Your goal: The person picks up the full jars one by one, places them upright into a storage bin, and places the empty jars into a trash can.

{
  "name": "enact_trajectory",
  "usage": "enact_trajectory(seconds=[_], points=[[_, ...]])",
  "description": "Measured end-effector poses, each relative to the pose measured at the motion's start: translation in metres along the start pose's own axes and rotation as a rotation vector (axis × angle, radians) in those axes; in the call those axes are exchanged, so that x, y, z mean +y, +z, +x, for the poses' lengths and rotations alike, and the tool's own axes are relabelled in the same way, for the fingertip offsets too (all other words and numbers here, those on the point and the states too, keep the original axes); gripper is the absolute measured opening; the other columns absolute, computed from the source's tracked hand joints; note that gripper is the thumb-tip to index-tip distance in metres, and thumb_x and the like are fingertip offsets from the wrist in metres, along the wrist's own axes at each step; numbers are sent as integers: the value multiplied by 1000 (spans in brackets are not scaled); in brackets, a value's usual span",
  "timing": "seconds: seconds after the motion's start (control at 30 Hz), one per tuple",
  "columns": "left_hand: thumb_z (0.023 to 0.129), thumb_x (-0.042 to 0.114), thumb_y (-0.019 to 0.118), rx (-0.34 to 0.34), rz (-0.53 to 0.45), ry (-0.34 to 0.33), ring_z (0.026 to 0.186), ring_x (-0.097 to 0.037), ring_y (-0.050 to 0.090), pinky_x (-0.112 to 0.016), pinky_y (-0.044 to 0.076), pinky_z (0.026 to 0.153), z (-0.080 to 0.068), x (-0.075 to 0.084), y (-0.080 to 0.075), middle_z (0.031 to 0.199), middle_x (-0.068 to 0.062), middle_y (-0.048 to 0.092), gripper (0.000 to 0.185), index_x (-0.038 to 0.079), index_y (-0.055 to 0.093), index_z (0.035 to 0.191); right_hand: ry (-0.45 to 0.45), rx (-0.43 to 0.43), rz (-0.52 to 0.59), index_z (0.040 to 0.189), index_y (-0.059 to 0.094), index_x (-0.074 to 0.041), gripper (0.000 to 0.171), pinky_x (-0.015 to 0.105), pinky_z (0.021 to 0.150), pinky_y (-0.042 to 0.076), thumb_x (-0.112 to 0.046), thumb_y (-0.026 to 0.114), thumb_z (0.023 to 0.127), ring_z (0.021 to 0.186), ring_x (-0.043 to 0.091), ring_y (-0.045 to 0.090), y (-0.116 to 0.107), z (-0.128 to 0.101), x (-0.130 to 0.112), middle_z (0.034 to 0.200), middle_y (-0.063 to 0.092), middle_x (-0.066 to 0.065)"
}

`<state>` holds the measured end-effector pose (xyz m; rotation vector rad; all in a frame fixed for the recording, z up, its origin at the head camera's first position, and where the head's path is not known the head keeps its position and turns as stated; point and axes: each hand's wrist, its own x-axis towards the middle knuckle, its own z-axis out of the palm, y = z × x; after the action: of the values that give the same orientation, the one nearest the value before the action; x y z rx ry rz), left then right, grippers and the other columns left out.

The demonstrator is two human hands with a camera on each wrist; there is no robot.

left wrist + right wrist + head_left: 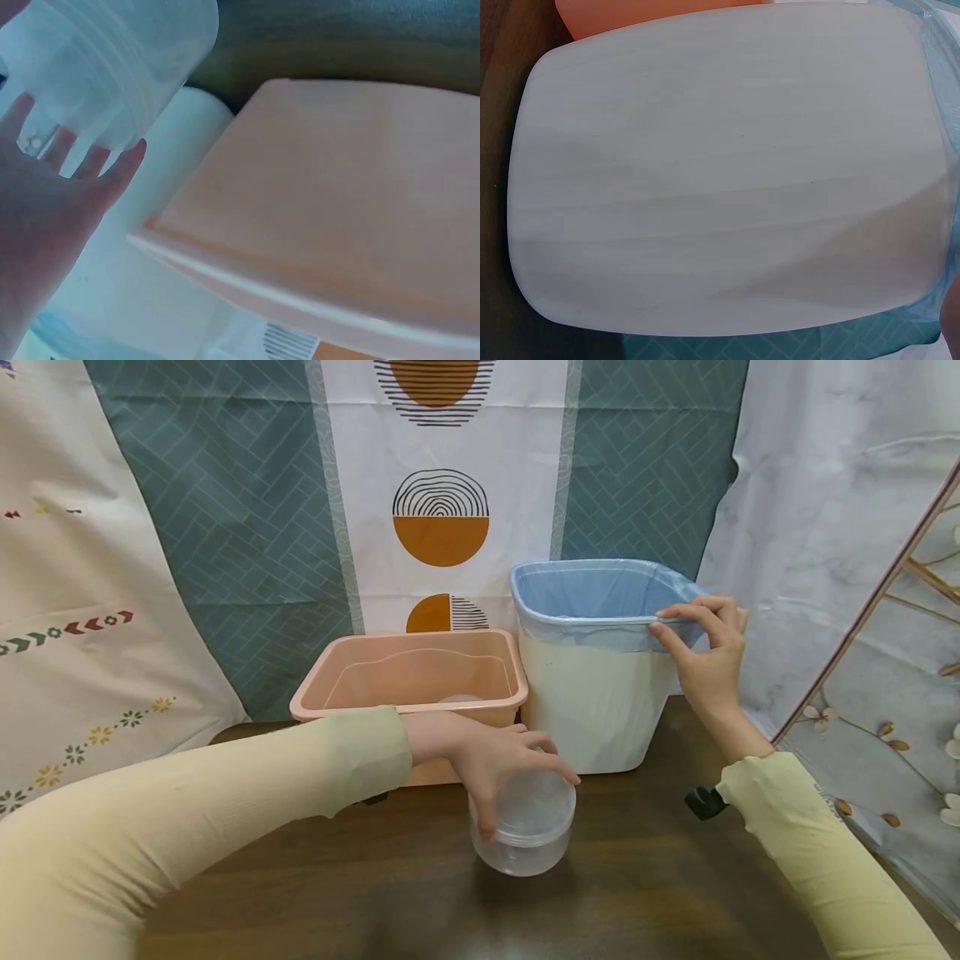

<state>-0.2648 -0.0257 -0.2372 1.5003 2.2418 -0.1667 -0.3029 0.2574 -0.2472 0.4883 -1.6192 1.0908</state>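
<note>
From above, my left hand grips a clear round plastic jar, with thumb and fingers spread around its top. In the left wrist view the fingers curve along the jar's side. The jar is close over the table, in front of the bins. My right hand pinches the front right rim of a white trash bin, where a blue plastic liner folds over the edge. The right wrist view is mostly filled by the bin's side, with a bit of the hand at its right edge.
A pink plastic basin stands left of the bin, close against it, with a translucent thing partly showing inside. Beneath everything is a dark wooden table. Patterned curtains hang behind and at the sides.
</note>
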Motion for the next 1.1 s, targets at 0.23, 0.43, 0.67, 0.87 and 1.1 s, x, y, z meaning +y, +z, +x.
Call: enact_trajectory(seconds=[0.23, 0.43, 0.67, 0.87, 1.1], points=[[67, 32, 89, -5, 25, -31, 137, -19, 30, -34, 41, 104, -8, 2, -19, 154, -1, 28, 106, 38, 27, 153, -11, 5, -3, 93, 70, 12, 17, 22, 96, 21, 10, 75, 77, 100, -2, 37, 0, 0, -9, 95, 48, -28], [69, 29, 89, -27, 3, -61, 138, -21, 29, -35, 43, 104, -15, 4, -36, 156, -1, 24, 106, 38, 26, 154, -13, 4, -11, 93, 70, 12, 17, 20, 94, 21, 11, 75, 77, 99, -2, 36, 0, -1, -12, 95, 48, -28], [69, 26, 89, -30, -17, -100, 138, -19, 28, -34, 46, 101, -26, 5, -55, 156, 2, 24, 105, 39, 27, 153, -9, 7, -9, 93, 70, 12, 17, 20, 94, 22, 10, 75, 77, 100, -2, 36, 0, 0, -12, 95, 48, -28], [69, 22, 89, -17, -32, -114, 139, -19, 29, -35, 45, 104, -32, 5, -65, 156, 2, 24, 107, 38, 26, 154, -10, -3, -12, 93, 69, 12, 17, 21, 95, 21, 11, 74, 77, 100, -3, 37, 1, -1, -14, 95, 47, -28], [70, 25, 88, -18, 6, -119, 139, -22, 31, -36, 44, 105, -38, 6, -79, 157, 0, 24, 106, 36, 26, 154, -7, -3, 0, 94, 69, 13, 17, 22, 96, 21, 11, 74, 78, 102, -2, 37, 1, -1, -13, 95, 47, -28]])
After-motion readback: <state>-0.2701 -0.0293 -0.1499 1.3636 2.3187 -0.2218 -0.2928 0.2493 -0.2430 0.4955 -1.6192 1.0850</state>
